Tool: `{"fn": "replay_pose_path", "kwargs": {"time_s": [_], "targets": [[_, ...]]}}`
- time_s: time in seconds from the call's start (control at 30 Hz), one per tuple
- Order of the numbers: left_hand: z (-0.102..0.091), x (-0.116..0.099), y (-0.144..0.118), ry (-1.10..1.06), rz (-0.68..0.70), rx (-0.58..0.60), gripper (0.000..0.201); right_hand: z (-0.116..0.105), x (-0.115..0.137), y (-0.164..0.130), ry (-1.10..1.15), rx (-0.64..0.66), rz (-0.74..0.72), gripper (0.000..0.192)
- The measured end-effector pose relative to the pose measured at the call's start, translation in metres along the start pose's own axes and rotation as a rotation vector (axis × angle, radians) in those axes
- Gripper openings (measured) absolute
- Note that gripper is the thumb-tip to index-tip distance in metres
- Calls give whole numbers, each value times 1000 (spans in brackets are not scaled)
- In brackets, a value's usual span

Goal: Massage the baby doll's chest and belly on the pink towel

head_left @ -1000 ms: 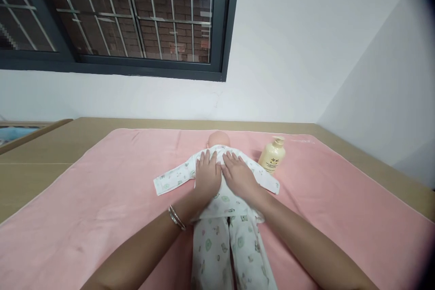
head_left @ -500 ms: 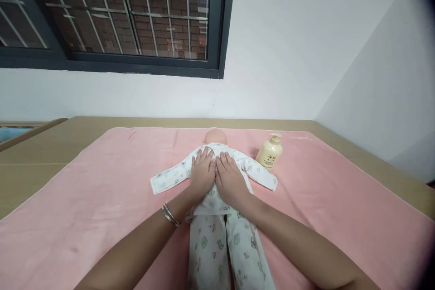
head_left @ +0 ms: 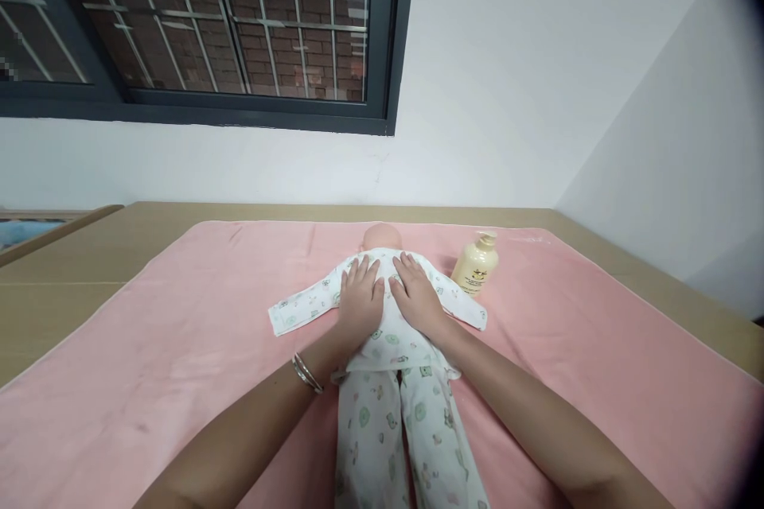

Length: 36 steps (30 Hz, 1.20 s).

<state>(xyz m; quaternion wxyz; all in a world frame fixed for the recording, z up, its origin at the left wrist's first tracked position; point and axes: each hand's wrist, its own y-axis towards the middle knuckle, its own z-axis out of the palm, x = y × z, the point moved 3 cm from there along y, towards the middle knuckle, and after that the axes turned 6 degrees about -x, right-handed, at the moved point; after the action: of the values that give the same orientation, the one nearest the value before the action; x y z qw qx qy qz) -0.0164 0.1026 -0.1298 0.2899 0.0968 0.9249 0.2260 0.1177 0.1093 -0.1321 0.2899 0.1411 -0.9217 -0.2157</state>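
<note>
Down low, patterned pyjama trousers (head_left: 394,433) run toward the camera. Both palms lie flat, fingers spread: left hand (head_left: 360,304) and right hand (head_left: 416,300) side by side, pressing on the doll (head_left: 382,310) lying on the pink towel (head_left: 179,350). Beyond, its bald head, then a cream pump bottle (head_left: 475,274), label unreadable.

Pink blanket (head_left: 179,350) on tan table (head_left: 72,270)

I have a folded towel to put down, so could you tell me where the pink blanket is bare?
Bare pink blanket lies left of the doll, and right of it, nearer than the lotion bottle. The middle is crowded: left hand and right hand rest on the doll.
</note>
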Motion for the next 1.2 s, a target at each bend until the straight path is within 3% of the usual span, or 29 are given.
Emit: {"fn": "replay_pose_path", "kwargs": {"time_s": [0.2, 0.37, 0.5, 0.63, 0.8, 0.97, 1.07, 1.2], "targets": [[-3, 8, 12, 22, 58, 76, 50, -3, 16, -13, -136, 16, 51, 56], [-6, 5, 13, 86, 41, 101, 54, -8, 34, -24, -257, 44, -55, 54], [-15, -21, -7, 302, -12, 116, 52, -14, 14, -3, -119, 79, -58, 55], [-24, -37, -20, 409, 1, 211, 49, -14, -5, 16, -49, 100, -102, 59], [-18, -14, 1, 244, -19, 220, 53, -5, 18, -9, -260, 6, -53, 52], [-7, 3, 21, 184, -73, 196, 53, 1, 45, -32, -385, 9, -203, 51], [-9, -5, 12, 241, -21, 140, 53, -5, 31, -17, -268, 33, -167, 50], [-14, -27, -18, 367, 207, 26, 49, -9, 0, 9, -52, 94, -93, 55]]}}
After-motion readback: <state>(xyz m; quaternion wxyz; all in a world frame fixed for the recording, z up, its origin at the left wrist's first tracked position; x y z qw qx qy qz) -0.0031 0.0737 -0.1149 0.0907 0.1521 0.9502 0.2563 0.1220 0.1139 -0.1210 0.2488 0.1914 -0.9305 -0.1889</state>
